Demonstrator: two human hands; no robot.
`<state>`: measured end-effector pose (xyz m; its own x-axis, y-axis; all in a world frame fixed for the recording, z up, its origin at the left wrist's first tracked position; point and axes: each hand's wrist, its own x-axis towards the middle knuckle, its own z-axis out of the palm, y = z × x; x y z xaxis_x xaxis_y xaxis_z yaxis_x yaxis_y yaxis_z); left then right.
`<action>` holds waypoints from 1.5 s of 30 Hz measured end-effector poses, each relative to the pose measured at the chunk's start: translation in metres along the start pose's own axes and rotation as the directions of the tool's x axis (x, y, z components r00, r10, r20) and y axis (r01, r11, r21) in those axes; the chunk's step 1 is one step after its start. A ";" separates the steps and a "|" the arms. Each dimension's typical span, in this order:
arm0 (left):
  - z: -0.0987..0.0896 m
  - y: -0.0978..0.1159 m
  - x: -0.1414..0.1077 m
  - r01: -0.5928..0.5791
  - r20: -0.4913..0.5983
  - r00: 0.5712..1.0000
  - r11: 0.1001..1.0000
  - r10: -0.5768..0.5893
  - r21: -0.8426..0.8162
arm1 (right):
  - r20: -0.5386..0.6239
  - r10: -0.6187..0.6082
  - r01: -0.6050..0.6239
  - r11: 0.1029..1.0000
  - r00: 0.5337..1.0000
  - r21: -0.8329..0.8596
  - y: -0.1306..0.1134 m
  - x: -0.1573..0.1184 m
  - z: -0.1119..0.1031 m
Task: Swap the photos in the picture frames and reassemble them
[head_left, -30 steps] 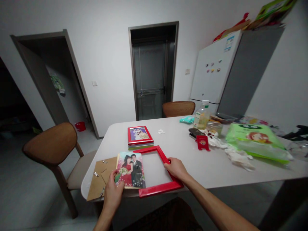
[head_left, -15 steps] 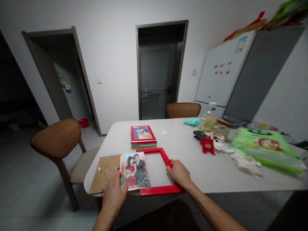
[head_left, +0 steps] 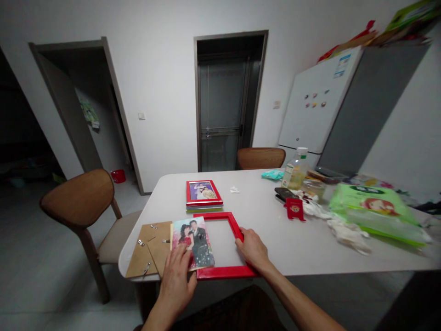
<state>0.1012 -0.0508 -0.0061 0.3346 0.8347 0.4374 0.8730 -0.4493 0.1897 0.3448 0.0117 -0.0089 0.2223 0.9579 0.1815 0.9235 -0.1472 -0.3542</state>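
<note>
My left hand point(head_left: 178, 271) lies over the lower left part of a couple's photo point(head_left: 200, 246), fingers stretched out on it and thumb apart at the table's edge. The photo overlaps the left side of an empty red picture frame point(head_left: 235, 226). Closed around that frame's right side is my right hand point(head_left: 253, 250). Left of the photo, partly under it, is a brown backing board point(head_left: 143, 248) with metal clips. Behind the open frame sits a small stack of picture frames, topped by a red one point(head_left: 204, 193) holding a photo.
A white table point(head_left: 255, 207) carries a bottle point(head_left: 295, 170), a dark phone-like item point(head_left: 285, 193), a red card point(head_left: 295, 209), crumpled tissues point(head_left: 347, 233) and a green tissue pack point(head_left: 382, 211) on the right. Wooden chairs point(head_left: 81, 193) stand at the left and far side.
My left hand has moved right, from the photo's lower left edge onto its surface, fingers now flatter. My right hand keeps its grip on the red frame.
</note>
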 end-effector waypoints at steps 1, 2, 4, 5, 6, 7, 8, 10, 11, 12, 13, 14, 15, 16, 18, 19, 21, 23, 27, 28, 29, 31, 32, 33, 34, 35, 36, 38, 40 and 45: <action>0.002 0.002 0.001 -0.018 0.016 1.000 1.000 0.017 0.005 | 0.001 0.001 -0.001 1.000 1.000 0.004 0.000 0.000 0.000; 0.003 0.003 0.002 -0.025 0.032 0.999 1.000 0.024 0.016 | 0.004 -0.001 0.001 1.000 1.000 0.009 0.001 0.000 0.000; 0.007 0.005 0.006 -0.026 0.063 0.998 0.998 0.023 0.048 | 0.005 -0.006 0.006 1.000 1.000 0.018 0.001 0.001 0.000; 0.009 0.005 0.007 -0.025 0.078 0.997 0.997 0.019 0.067 | 0.002 -0.008 0.008 1.000 1.000 0.021 0.002 0.001 0.001; 0.011 0.005 0.009 -0.023 0.091 0.996 0.996 0.015 0.086 | -0.001 -0.010 0.010 1.000 1.000 0.022 0.002 0.001 0.001; 0.014 0.004 0.010 -0.023 0.102 0.995 0.994 0.013 0.103 | -0.003 -0.011 0.011 1.000 1.000 0.023 0.002 0.001 0.001; 0.016 0.004 0.011 -0.024 0.109 0.994 0.993 0.011 0.118 | -0.008 -0.013 0.013 1.000 1.000 0.024 0.001 0.001 0.001; 0.021 0.002 0.012 -0.028 0.109 0.994 0.990 0.013 0.136 | -0.015 -0.019 0.019 0.999 1.000 0.026 0.001 0.001 0.001; 0.023 0.001 0.013 -0.031 0.100 0.995 0.990 0.017 0.140 | -0.017 -0.021 0.021 0.999 1.000 0.028 0.001 0.000 0.001; 0.024 0.000 0.013 -0.035 0.087 0.996 0.989 0.023 0.141 | -0.017 -0.022 0.022 0.999 1.000 0.032 0.001 0.000 0.001; 0.025 -0.001 0.013 -0.037 0.072 0.997 0.989 0.027 0.140 | -0.015 -0.023 0.024 0.999 1.000 0.037 0.001 0.000 0.000; 0.025 -0.003 0.013 -0.039 0.056 0.998 0.990 0.031 0.136 | -0.012 -0.024 0.025 0.999 1.000 0.046 0.000 0.000 0.000; 0.024 -0.005 0.014 -0.038 0.036 0.999 0.991 0.034 0.130 | -0.010 -0.026 0.027 0.998 1.000 0.057 0.000 0.000 0.000; 0.022 -0.006 0.015 -0.039 0.013 0.999 0.992 0.038 0.119 | -0.010 -0.029 0.030 0.997 1.000 0.070 0.000 0.000 -0.001; 0.015 -0.010 0.019 -0.036 -0.043 0.998 0.996 0.039 0.078 | -0.033 -0.045 0.048 0.993 0.998 0.107 -0.003 -0.001 -0.002; 0.010 -0.012 0.022 -0.031 -0.076 0.997 0.999 0.034 0.041 | -0.061 -0.057 0.065 0.989 0.996 0.133 -0.005 -0.002 -0.003; -0.002 -0.015 0.028 0.002 -0.147 0.989 0.998 -0.012 -0.067 | -0.141 -0.106 0.135 0.968 0.984 0.213 -0.013 -0.005 -0.007; -0.017 -0.016 0.035 0.085 -0.219 0.966 0.973 -0.133 -0.216 | -0.218 -0.163 0.232 0.909 0.962 0.345 -0.024 -0.011 -0.011; -0.036 -0.005 0.045 0.249 -0.281 0.821 0.755 -0.497 -0.607 | -0.071 -0.211 0.194 0.648 0.975 0.737 -0.055 -0.026 -0.015; -0.037 0.001 0.046 0.244 -0.248 0.781 0.647 -0.572 -0.723 | 0.056 -0.200 0.068 0.565 0.978 0.822 -0.063 -0.030 -0.014; -0.035 0.008 0.047 0.222 -0.187 0.753 0.512 -0.631 -0.830 | 0.196 -0.192 -0.086 0.468 0.962 0.880 -0.070 -0.033 -0.012; -0.026 0.024 0.048 0.159 -0.026 0.733 0.209 -0.679 -0.965 | 0.395 -0.192 -0.356 0.207 0.898 0.911 -0.082 -0.038 -0.008; -0.020 0.032 0.048 0.134 0.048 0.735 0.076 -0.676 -0.988 | 0.429 -0.186 -0.427 0.052 0.884 0.903 -0.085 -0.038 -0.006; -0.014 0.039 0.047 0.119 0.106 0.742 -0.025 -0.662 -0.993 | 0.424 -0.171 -0.444 -0.098 0.889 0.891 -0.087 -0.038 -0.006; -0.008 0.045 0.046 0.112 0.144 0.755 -0.091 -0.640 -0.990 | 0.395 -0.139 -0.418 -0.223 0.908 0.881 -0.087 -0.036 -0.007; -0.004 0.049 0.046 0.108 0.164 0.771 -0.127 -0.616 -0.986 | 0.359 -0.092 -0.369 -0.307 0.929 0.877 -0.085 -0.033 -0.009; 0.000 0.051 0.045 0.105 0.172 0.783 -0.146 -0.598 -0.984 | 0.329 -0.045 -0.324 -0.344 0.943 0.881 -0.081 -0.030 -0.012; 0.004 0.050 0.045 0.125 0.192 0.796 -0.156 -0.574 -0.980 | 0.301 -0.005 -0.288 -0.300 0.954 0.909 -0.068 -0.020 -0.020; 0.004 0.044 0.044 0.189 0.218 0.792 -0.110 -0.571 -0.976 | 0.318 0.002 -0.314 -0.160 0.948 0.936 -0.053 -0.009 -0.026; 0.006 0.033 0.037 0.366 0.164 0.886 0.439 -0.433 -0.821 | 0.364 0.020 -0.353 0.292 0.931 0.889 -0.022 0.012 -0.025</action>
<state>0.1451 -0.0326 0.0111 -0.0237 0.9866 0.1615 0.2141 -0.1528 0.9648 0.3348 0.0207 0.0239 0.1122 0.9787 -0.1718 -0.0863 -0.1626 -0.9829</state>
